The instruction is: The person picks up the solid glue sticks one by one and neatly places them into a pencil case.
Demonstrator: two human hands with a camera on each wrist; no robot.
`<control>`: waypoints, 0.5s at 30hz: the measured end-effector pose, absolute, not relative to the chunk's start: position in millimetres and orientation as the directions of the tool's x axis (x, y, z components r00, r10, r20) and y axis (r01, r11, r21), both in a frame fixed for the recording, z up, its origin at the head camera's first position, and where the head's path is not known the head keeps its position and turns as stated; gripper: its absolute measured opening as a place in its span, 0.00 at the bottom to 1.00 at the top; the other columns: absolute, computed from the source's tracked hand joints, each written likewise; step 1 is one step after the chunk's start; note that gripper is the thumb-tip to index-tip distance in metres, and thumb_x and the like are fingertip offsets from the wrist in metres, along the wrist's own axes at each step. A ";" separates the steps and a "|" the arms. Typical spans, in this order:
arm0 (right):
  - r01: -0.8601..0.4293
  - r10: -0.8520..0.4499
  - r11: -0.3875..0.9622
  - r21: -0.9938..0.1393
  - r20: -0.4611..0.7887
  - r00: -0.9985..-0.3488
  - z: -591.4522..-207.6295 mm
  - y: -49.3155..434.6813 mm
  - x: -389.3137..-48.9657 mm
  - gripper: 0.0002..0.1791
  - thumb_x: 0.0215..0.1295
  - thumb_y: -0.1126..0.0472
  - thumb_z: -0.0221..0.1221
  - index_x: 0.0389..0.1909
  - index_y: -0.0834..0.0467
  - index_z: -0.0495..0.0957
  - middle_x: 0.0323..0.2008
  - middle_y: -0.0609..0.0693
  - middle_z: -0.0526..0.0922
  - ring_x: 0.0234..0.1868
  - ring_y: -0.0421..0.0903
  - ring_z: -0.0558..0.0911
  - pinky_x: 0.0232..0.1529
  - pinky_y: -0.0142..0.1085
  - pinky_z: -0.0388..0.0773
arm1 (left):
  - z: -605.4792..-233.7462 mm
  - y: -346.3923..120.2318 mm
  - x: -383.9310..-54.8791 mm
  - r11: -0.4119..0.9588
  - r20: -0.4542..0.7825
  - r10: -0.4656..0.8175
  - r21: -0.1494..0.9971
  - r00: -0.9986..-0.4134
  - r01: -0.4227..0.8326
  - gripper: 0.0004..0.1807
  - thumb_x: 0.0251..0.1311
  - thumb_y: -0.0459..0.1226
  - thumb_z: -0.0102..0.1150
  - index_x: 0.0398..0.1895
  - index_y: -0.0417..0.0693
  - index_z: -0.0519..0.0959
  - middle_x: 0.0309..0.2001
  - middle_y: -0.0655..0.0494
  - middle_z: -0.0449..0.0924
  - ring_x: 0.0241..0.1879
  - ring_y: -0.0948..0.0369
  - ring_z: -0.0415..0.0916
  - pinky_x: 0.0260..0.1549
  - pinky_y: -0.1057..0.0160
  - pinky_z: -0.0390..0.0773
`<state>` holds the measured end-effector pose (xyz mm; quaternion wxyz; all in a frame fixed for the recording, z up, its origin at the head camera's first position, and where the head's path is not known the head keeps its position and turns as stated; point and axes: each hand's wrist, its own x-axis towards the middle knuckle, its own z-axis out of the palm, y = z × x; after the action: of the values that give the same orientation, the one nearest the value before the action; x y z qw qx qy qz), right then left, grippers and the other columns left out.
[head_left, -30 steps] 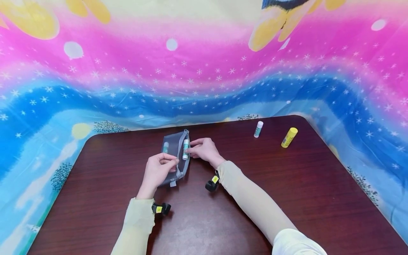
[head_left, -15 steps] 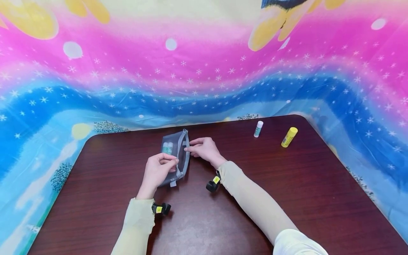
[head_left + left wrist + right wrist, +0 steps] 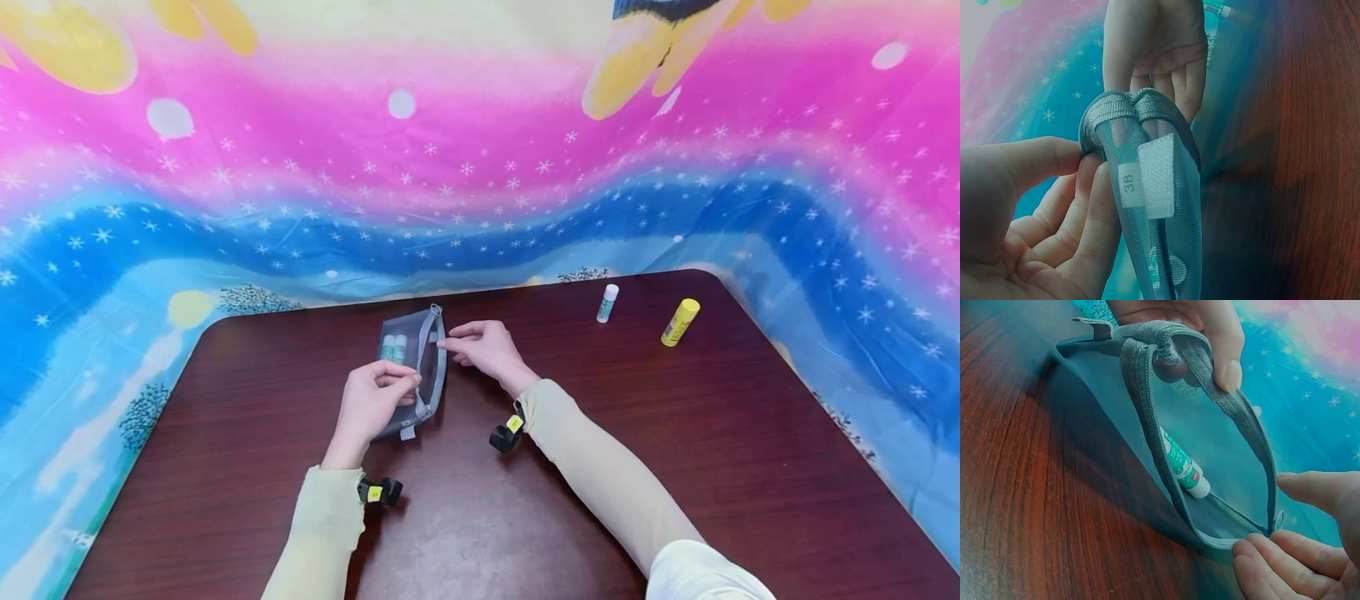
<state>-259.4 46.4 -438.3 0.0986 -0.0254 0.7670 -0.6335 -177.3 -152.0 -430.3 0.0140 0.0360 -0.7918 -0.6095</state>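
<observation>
A grey mesh zip pouch (image 3: 402,330) stands on the table with its zip undone and its mouth spread apart. My left hand (image 3: 369,406) pinches one zipped edge of the mouth between thumb and fingers. The right hand (image 3: 487,352) is at the opposite edge; in the right wrist view its fingertips (image 3: 1249,547) touch the rim near the zip's end, with the thumb apart from them. Through the mesh show two white-capped green glue sticks (image 3: 394,347), side by side. The right wrist view shows a glue stick (image 3: 1186,467) inside the mouth.
On the right part of the dark wooden table (image 3: 720,450) stand a small white-and-green glue stick (image 3: 607,304) and a larger yellow glue stick (image 3: 680,323). A colourful printed cloth (image 3: 480,192) hangs behind the table's far edge.
A glue stick that was at the pouch's mouth by my right fingers has dropped inside beside the other one. My right hand has let it go and shifted slightly; my left keeps its place.
</observation>
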 end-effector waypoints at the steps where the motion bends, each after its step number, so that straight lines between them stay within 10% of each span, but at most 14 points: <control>1: 0.082 -0.162 0.200 -0.976 -0.116 -0.980 -438.1 46.7 -259.3 0.27 0.59 0.54 0.74 0.54 0.67 0.83 0.38 0.56 0.89 0.40 0.57 0.88 0.40 0.39 0.87 | -430.6 -151.9 -177.7 0.254 -0.021 -0.074 0.966 -0.997 -0.039 0.07 0.61 0.31 0.70 0.40 0.36 0.86 0.33 0.45 0.87 0.29 0.56 0.85 0.33 0.63 0.87; 15: 0.048 -0.153 0.229 -0.972 -0.084 -0.985 -432.8 52.8 -257.4 0.27 0.60 0.50 0.74 0.53 0.64 0.84 0.41 0.57 0.89 0.44 0.56 0.87 0.49 0.48 0.84 | -430.0 -151.1 -177.2 0.260 -0.020 -0.076 0.965 -0.997 -0.040 0.08 0.61 0.31 0.71 0.40 0.36 0.86 0.33 0.46 0.87 0.29 0.56 0.85 0.33 0.63 0.87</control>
<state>-257.4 52.8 -432.8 0.0810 -0.0337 0.7796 -0.6201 -177.2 -151.1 -430.0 0.0151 0.0366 -0.7936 -0.6071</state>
